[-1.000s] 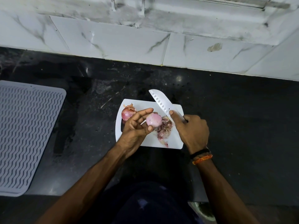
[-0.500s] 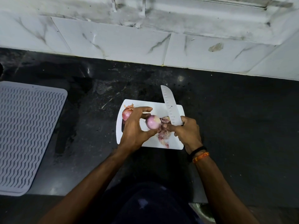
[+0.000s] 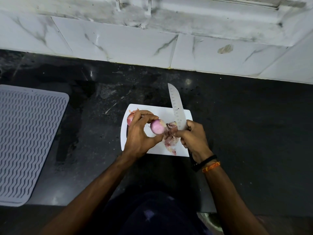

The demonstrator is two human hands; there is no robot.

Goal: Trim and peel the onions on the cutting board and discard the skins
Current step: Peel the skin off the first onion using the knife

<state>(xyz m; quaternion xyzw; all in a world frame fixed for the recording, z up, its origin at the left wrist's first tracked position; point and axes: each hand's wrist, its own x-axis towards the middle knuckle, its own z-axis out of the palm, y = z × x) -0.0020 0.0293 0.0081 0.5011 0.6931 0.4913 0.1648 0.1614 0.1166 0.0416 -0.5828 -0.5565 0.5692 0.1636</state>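
Peeling is under way: the left hand (image 3: 138, 134) pinches a half-peeled onion (image 3: 157, 126) over the cutting board (image 3: 169, 149); the right hand (image 3: 193, 138), gripping the knife (image 3: 177, 109), tugs skins (image 3: 170, 134) just beside it. Next, I'd guess, stripping what remains.

Your forearms are bare, no sleeves. Your right wrist carries a black band (image 3: 205, 161) and, just behind it, an orange thread bracelet (image 3: 211, 166). Dark navy garment (image 3: 152, 216) below, faint pale marks.

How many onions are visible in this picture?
2. One peeled onion is held by the left hand above the cutting board; another onion lies behind that hand, partly hidden. More may be hidden.
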